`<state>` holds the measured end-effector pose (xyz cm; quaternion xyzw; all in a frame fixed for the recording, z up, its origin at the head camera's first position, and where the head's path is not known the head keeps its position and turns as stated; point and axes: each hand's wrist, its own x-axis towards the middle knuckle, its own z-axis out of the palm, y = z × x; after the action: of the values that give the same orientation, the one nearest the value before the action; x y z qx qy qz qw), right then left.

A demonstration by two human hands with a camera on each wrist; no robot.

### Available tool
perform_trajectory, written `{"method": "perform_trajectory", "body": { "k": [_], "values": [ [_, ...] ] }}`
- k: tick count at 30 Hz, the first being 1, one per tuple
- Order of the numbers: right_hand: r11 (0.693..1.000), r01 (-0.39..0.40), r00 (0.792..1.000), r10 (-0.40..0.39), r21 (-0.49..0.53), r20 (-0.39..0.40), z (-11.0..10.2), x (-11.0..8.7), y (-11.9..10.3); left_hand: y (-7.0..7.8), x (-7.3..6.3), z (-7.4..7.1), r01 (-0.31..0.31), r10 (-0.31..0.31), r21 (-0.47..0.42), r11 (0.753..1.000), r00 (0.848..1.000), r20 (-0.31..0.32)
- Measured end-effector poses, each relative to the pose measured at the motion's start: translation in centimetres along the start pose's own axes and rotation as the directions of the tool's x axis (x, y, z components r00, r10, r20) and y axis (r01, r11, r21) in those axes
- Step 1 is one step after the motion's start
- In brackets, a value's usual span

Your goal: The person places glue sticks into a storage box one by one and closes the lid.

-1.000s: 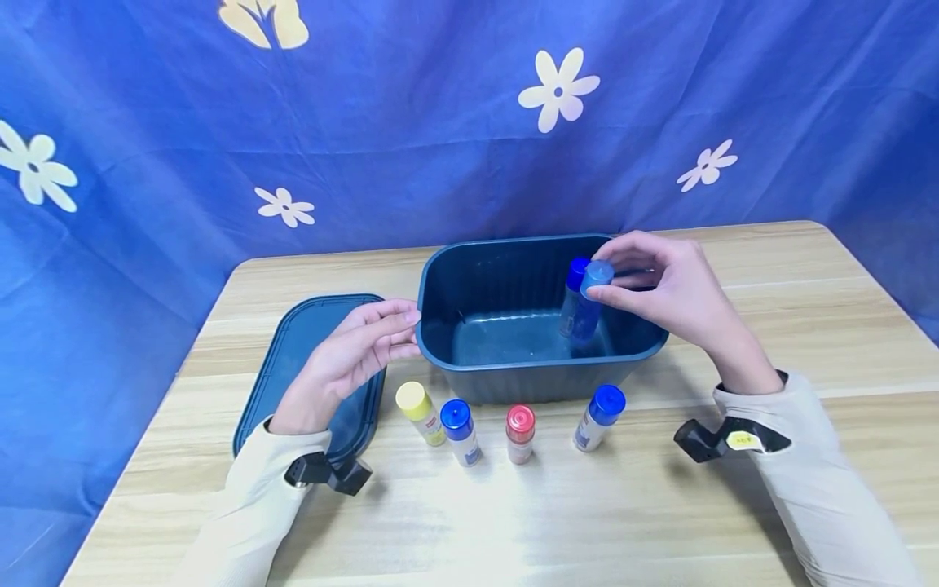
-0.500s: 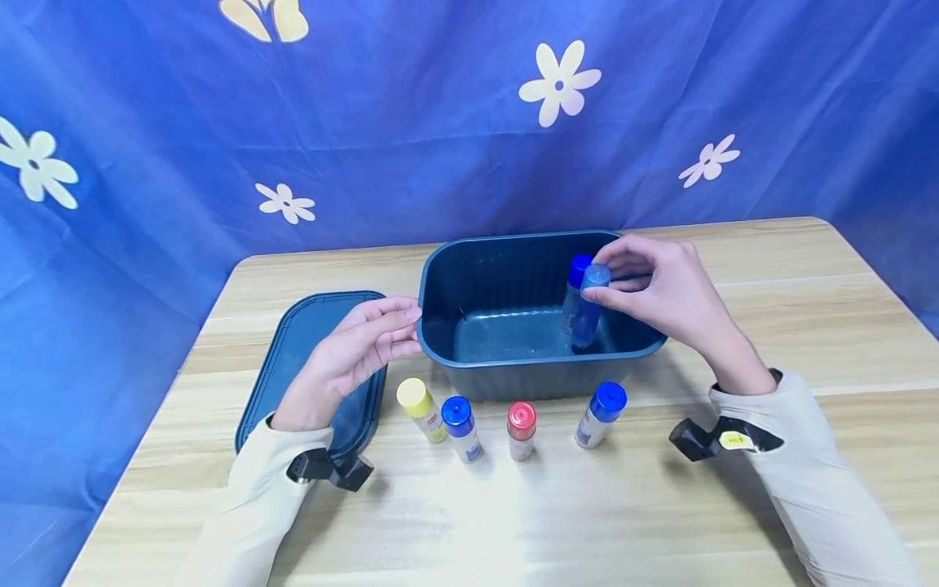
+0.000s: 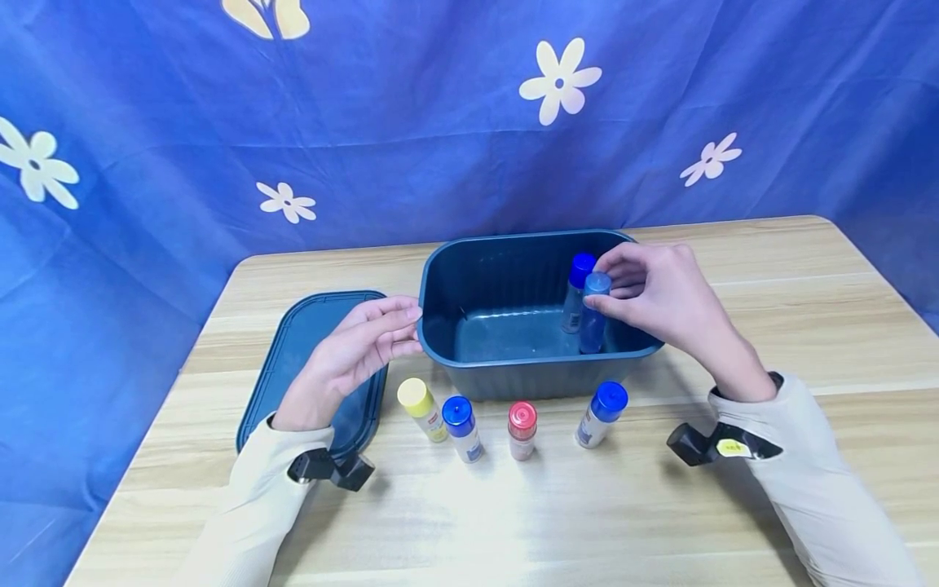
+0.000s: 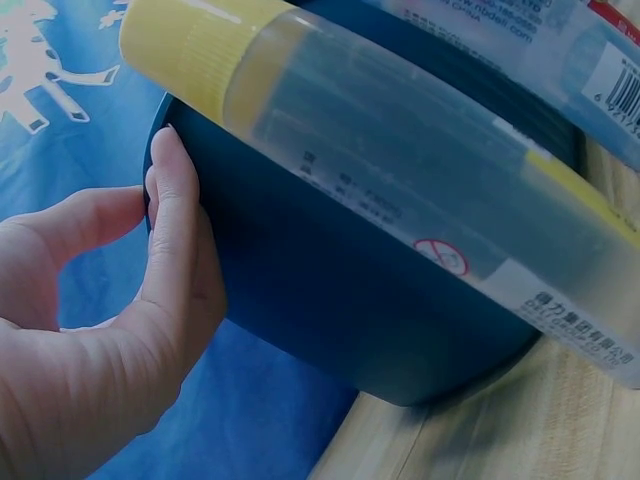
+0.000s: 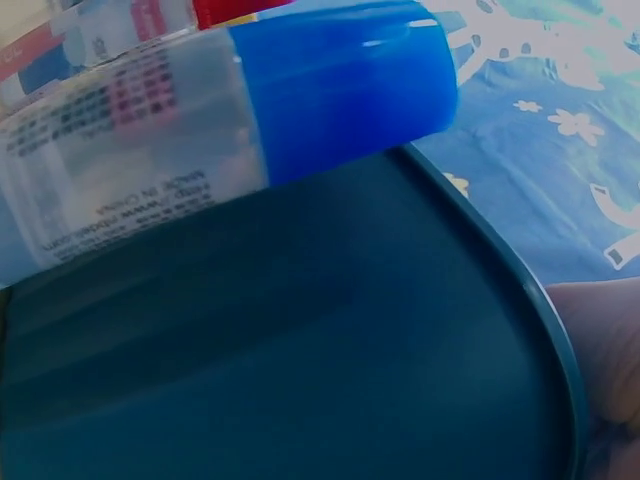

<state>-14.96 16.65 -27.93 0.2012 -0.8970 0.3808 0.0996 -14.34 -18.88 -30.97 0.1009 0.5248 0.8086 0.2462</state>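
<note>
In the head view, my right hand (image 3: 663, 289) reaches over the right side of a dark teal plastic bin (image 3: 528, 379). Thumb and fingers pinch the pale blue cap of a blue glue bottle (image 3: 592, 326), which stands nearly upright inside. Just beside it, in the bin too, is a clear glue bottle with a dark blue cap (image 3: 575, 302). At the bin's left end, my left hand (image 3: 359, 350) pinches the rim; the left wrist view shows the fingers (image 4: 180, 210) against its outer wall. The bin's rim hides most of the right hand (image 5: 612, 345) in the right wrist view.
In front of the bin stand a yellow-capped bottle (image 3: 421, 410), a blue-capped bottle (image 3: 462, 430), a red-capped bottle (image 3: 522, 430) and another blue-capped bottle (image 3: 601, 414). A teal lid (image 3: 308, 326) lies under the left forearm. A blue flowered curtain (image 3: 411, 122) hangs behind the table.
My right hand has moved slightly toward me and lower with the blue bottle, which now stands straighter and further from the dark-blue-capped one. The left hand keeps its place on the rim.
</note>
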Motion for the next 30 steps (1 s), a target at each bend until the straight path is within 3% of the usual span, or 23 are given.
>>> {"method": "perform_trajectory", "body": {
  "k": [11, 30],
  "values": [
    [0.997, 0.026, 1.0, -0.026, -0.077, 0.004, 0.55, 0.13, -0.09, 0.24, 0.07, 0.09, 0.005, -0.005, 0.005, 1.0, 1.0, -0.003],
    [0.996, 0.057, 0.997, -0.054, -0.07, 0.047, 0.53, 0.25, 0.08, 0.23, 0.09, -0.06, 0.016, -0.016, 0.001, 1.0, 1.0, -0.006]
  ]
}}
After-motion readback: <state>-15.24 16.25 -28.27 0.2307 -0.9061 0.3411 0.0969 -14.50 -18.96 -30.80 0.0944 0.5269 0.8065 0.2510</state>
